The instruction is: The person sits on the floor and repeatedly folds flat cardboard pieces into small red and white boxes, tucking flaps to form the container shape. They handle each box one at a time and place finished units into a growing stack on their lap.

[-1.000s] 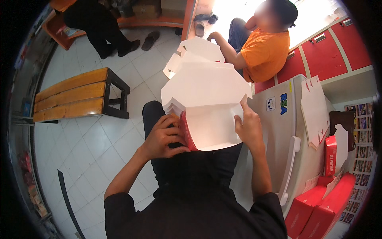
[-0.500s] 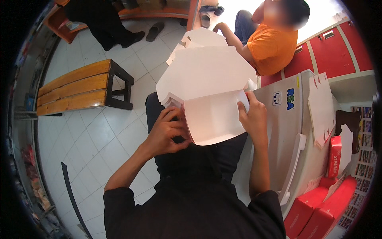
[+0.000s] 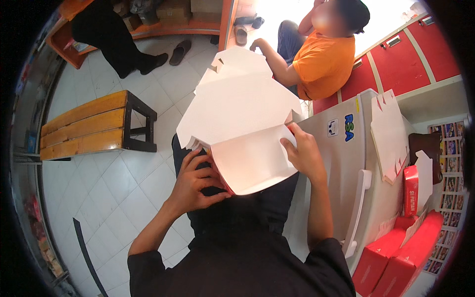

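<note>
Head view, open box [image 3: 252,161], left fingers [image 3: 205,173] and right fingers [image 3: 302,136] gripping sides

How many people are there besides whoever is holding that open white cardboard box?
2: a person in an orange shirt at the upper right, beyond the box, and a person in black clothing at the upper left, partly cut off. Others may be hidden.

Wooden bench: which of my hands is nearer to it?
Left. Your left hand, on the carton, is right of the bench and lower in view; your right hand, on the carton's other side, is farther right.
</note>
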A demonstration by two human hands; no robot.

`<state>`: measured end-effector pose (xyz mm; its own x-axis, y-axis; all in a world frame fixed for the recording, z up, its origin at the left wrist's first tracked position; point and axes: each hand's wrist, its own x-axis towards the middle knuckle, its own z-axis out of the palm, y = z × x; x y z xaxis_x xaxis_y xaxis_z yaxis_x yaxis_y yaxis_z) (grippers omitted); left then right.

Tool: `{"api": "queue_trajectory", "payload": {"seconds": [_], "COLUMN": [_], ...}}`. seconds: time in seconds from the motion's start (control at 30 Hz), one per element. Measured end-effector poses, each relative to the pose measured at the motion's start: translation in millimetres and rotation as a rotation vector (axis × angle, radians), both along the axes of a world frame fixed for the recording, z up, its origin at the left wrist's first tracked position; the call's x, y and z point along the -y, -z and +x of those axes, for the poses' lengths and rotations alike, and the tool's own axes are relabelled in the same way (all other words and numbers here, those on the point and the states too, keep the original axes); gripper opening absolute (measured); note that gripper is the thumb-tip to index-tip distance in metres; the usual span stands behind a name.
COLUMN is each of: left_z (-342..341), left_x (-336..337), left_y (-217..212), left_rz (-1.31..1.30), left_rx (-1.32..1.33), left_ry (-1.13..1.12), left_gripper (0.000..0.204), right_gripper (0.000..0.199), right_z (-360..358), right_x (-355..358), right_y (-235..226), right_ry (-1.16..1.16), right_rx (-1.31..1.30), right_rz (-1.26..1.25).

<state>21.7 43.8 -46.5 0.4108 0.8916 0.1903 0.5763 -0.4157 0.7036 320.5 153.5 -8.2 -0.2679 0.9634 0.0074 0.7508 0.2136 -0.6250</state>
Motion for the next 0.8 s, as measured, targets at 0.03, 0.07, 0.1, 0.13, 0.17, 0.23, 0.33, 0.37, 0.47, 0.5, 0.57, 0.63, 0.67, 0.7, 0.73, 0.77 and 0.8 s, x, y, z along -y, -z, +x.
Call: {"api": "queue_trajectory", "payload": {"seconds": [0.03,0.07,0.1,0.13,0.17,0.23,0.33,0.37,0.47,0.5,0.57,0.63,0.67,0.7,0.73,0.77,0.8], "left_z": [-2,-2,-3,-4,-5,-7,-6,-7,-5,-4,-5,-5,-6,-7,-7,-7,-7], "left_x": [-2,-2,-2,-3,-2,0,0,0,2,2,0,-1,0,0,-1,-4,-5], "left_y": [-2,-3,-3,1,6,10,6,3,4,5,8,12,13,13,11,5,0], "left_rz": [0.023,0.041,0.06,0.09,0.117,0.154,0.184,0.187,0.202,0.211,0.224,0.208,0.187,0.167,0.166,0.166,0.161], "left_rx": [0.005,0.01,0.015,-0.018,-0.055,-0.083,-0.04,-0.023,-0.018,-0.025,-0.03,-0.037,-0.041,-0.045,-0.066,-0.087,-0.114], "left_ry": [0.003,0.005,0.008,0.011,0.014,0.018,0.015,0.007,-0.015,-0.023,-0.013,-0.007,-0.009,-0.011,-0.003,0.001,0.005], "left_gripper": [0.02,0.02,0.021,0.022,0.022,0.023,0.022,0.022,0.021,0.021,0.021,0.02,0.02,0.02,0.019,0.018,0.017], "right_gripper": [0.028,0.029,0.031,0.033,0.032,0.035,0.046,0.051,0.057,0.057,0.056,0.058,0.059,0.058,0.058,0.058,0.059], "right_z": [0,0,-2,-4,-8,-14,-18,-19,-18,-19,-19,-17,-17,-18,-21,-24,-29], "right_x": [0,2,4,5,5,10,13,15,15,14,15,13,12,11,13,16,20], "right_y": [-4,-3,-1,2,5,5,9,13,14,14,13,15,15,13,9,5,-3], "right_ry": [-0.002,-0.009,-0.017,-0.025,-0.015,-0.008,0.035,0.052,0.079,0.093,0.122,0.144,0.153,0.134,0.114,0.091,0.052], "right_rx": [-0.008,-0.035,-0.062,-0.09,-0.037,0.093,0.233,0.267,0.26,0.23,0.17,0.162,0.158,0.199,0.239,0.278,0.229], "right_rz": [-0.029,-0.042,-0.055,-0.067,-0.061,0.004,0.079,0.096,0.003,0.008,0.016,-0.024,-0.043,0.1,0.243,0.387,0.406]}}
